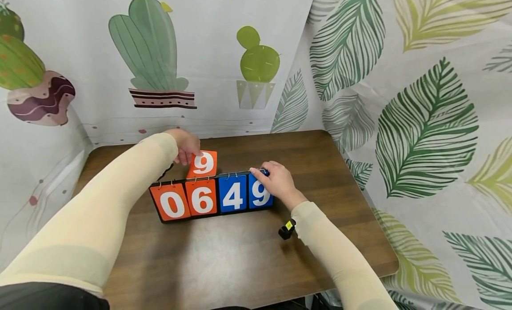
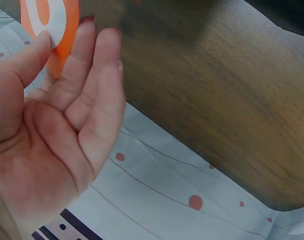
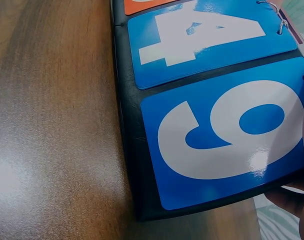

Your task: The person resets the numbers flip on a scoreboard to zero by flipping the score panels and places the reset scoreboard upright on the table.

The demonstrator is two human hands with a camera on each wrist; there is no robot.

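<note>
A black flip scoreboard (image 1: 208,214) stands on the table, its front cards reading orange 0 and 6, then blue 4 and 9. Above the 6, an orange number card (image 1: 204,164) marked 9 is lifted over the top rings. My left hand (image 1: 186,145) pinches that card at its upper left; in the left wrist view the thumb lies on its printed face, fingers behind. My right hand (image 1: 279,180) grips the top right corner of the board beside the blue 9 card (image 3: 227,135), thumb in front. Its fingers are mostly hidden in the right wrist view.
The brown wooden table (image 1: 224,265) carries the board near its middle. A small black strap with a yellow tag (image 1: 287,229) is by my right wrist. Printed fabric sheets (image 1: 216,79) hang behind and at both sides of the table.
</note>
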